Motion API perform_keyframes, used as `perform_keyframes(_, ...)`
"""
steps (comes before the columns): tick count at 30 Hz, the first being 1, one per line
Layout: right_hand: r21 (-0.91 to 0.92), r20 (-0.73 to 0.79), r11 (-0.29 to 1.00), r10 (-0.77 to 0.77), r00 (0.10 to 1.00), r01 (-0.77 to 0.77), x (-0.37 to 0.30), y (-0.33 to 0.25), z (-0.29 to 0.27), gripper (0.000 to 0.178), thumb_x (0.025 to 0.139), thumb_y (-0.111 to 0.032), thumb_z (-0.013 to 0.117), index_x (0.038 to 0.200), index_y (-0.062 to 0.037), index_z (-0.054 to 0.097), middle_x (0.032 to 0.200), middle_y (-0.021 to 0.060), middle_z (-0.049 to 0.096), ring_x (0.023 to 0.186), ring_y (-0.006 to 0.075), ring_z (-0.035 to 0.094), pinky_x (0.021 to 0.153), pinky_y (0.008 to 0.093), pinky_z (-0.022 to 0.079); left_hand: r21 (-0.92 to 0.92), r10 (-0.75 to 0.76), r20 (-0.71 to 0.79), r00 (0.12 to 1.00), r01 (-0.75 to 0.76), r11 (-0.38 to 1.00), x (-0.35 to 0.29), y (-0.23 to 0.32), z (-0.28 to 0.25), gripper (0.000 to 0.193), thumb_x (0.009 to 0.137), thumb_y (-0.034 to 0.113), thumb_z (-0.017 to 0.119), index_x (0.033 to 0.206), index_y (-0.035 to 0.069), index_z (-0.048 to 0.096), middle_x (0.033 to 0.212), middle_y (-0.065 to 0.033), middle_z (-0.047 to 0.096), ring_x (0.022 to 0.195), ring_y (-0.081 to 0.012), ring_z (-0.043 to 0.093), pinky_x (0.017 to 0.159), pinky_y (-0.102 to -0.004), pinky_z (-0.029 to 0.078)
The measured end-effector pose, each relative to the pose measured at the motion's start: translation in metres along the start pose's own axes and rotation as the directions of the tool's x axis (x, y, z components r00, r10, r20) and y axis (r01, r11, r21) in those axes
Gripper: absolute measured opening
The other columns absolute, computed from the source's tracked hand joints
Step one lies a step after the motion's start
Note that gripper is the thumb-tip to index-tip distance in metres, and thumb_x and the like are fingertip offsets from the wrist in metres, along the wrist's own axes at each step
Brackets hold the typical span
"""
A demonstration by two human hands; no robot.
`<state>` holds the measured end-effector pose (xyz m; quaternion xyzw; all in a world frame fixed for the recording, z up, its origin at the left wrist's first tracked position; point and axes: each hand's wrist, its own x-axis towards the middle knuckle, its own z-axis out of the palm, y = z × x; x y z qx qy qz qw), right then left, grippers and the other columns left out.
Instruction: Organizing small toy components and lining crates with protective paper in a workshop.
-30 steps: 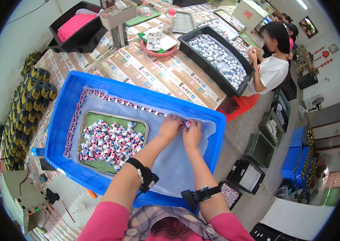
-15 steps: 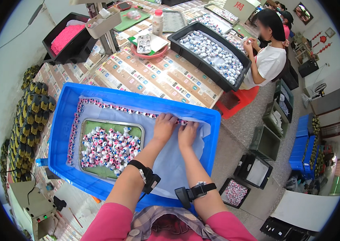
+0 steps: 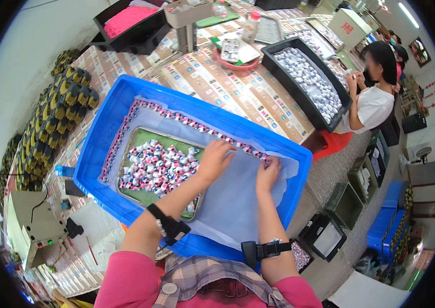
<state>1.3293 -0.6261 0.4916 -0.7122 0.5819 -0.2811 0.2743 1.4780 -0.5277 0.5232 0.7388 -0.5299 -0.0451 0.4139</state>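
A blue plastic bin (image 3: 186,95) lined with a pale sheet (image 3: 228,205) lies before me. Small white, pink and blue figurines stand in a row (image 3: 186,121) along its left and far inner sides. Inside, at the left, a green metal-rimmed tray (image 3: 138,137) bears a heap of the same figurines (image 3: 158,169). My right hand (image 3: 268,174) pinches a figurine at the row's right end, mostly hidden by the fingers. Just right of the tray my left hand (image 3: 216,160) hovers near the row, fingers loosely bent and apart, with nothing visible in them.
Beyond the bin is a patterned tabletop (image 3: 222,102) with a black crate (image 3: 312,82) of white and blue figurines. A person in a white shirt (image 3: 374,108) sits beside it. A pink basket (image 3: 235,64) and a bottle (image 3: 251,28) stand farther back; crates (image 3: 343,205) line the floor at right.
My left hand has drawn back from the row, away from my right hand, toward the tray. My right hand stays at the row's end. The whole view has shifted and tilted.
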Motion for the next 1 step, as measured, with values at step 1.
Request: perform_keyframes(1,0.058,0.094,0.998,-0.012,0.995,0.007,-0.0043,-0.0012,0.0048,0.021,0.072,-0.006,0.061,0.090,-0.0046,0.051,0.090,0.0139,0.051,0.087,0.0267,0.052,0.074,0.0382,0.042,-0.052,-0.007,-0.007,1.000,0.007,0.999,-0.0060,-0.0083,-0.0181,0.017,0.070,0.009,0.062,0.087,0.010,0.059,0.092,-0.0075,0.055,0.088,-0.0279,0.050,0.077,-0.0370,0.039)
